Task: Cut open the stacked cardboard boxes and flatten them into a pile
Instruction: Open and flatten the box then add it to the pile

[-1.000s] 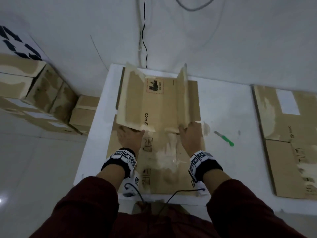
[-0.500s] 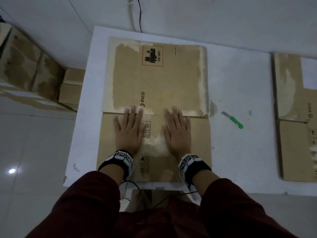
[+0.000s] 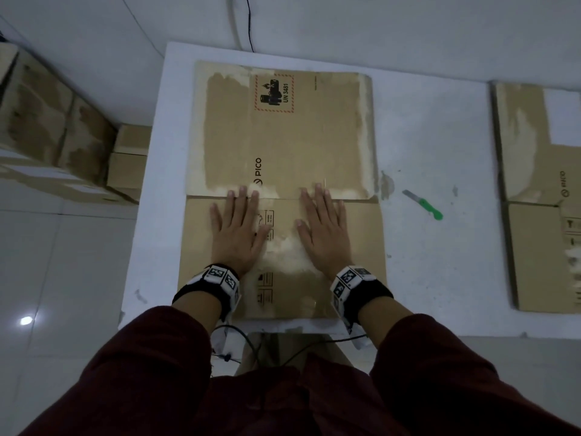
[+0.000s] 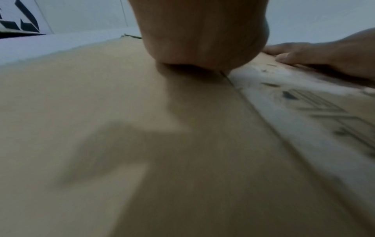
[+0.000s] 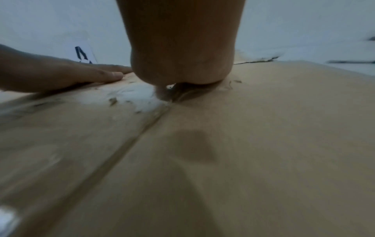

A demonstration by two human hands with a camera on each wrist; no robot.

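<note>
A flattened brown cardboard box [image 3: 283, 136] with a PICO mark and a battery label lies on the white table [image 3: 440, 136]. My left hand [image 3: 236, 234] and my right hand [image 3: 323, 231] press flat on its near half, fingers straight and spread, fingertips at the fold across the middle. Both wrist views show only the heel of each hand on the cardboard [image 4: 101, 128] [image 5: 263, 128], with the other hand beside it. A green-handled knife [image 3: 424, 205] lies on the table right of the box, apart from both hands.
A pile of flattened cardboard [image 3: 540, 196] lies at the table's right end. Unopened boxes [image 3: 56, 130] are stacked on the floor to the left. A cable [image 3: 248, 23] hangs down the wall behind the table.
The far flaps stood up a second ago; they now lie flat. Both hands went from gripping the flap bases to pressing palms down on the box.
</note>
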